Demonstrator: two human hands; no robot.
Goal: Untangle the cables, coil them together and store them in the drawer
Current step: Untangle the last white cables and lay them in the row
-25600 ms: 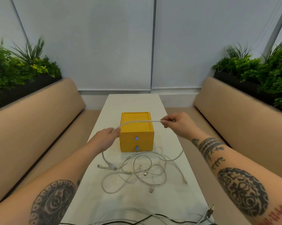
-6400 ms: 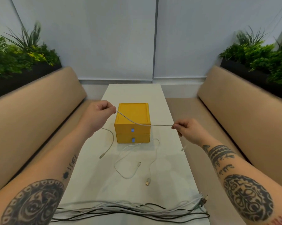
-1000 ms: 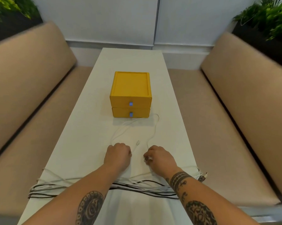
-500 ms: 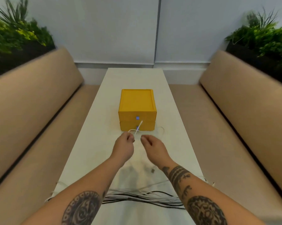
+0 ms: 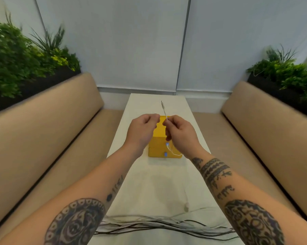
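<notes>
Head view: right hand (image 5: 181,133) pinches the cable (image 5: 164,110) above the drawers (image 5: 158,148), left hand (image 5: 142,133) curled beside it, grip unclear; best slide it straight through the fingers, no jerking, then lay it with the bundle (image 5: 158,225) at the table's (image 5: 149,183) near edge.
</notes>
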